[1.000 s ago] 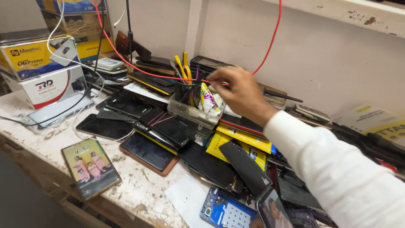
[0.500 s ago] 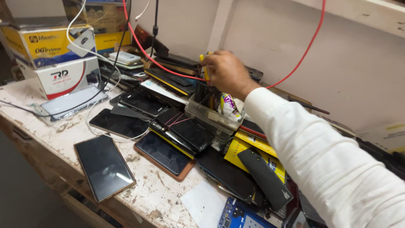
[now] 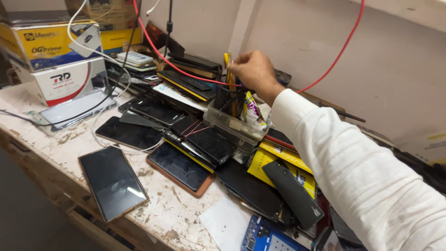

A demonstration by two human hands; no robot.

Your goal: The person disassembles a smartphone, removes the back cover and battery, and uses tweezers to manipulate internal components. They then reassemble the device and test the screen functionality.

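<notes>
We reach across the cluttered workbench [image 3: 55, 139] with our right hand [image 3: 254, 73], the white sleeve [image 3: 353, 167] running back toward the lower right corner of the view. The hand is closed in a pinch, thumb and fingertips drawn together on the top of a thin yellow-handled tool [image 3: 228, 69] that stands upright in a clear plastic tray [image 3: 232, 125]. The tray sits on top of the heap of phones, just beside a small printed sachet [image 3: 253, 111] that leans inside it, and below the red cable [image 3: 186, 69] that loops across the wall. Our left hand is out of sight. Around the tray the bench is crowded: a dark phone with a copper-coloured frame [image 3: 113, 182] lies flat and alone near the front edge, another phone in a brown case [image 3: 179, 167] lies just beside the pile, and more dark screens [image 3: 204, 139] overlap one another beneath the tray. A yellow flat pack [image 3: 267, 162] pokes out from under a black back cover [image 3: 292, 193], and a blue circuit board [image 3: 267, 237] shows at the bottom edge (only partly in view). To the left stand a white carton [image 3: 69, 81] and a yellow carton [image 3: 46, 42], with a white cable [image 3: 100, 116] trailing over the phones.
</notes>
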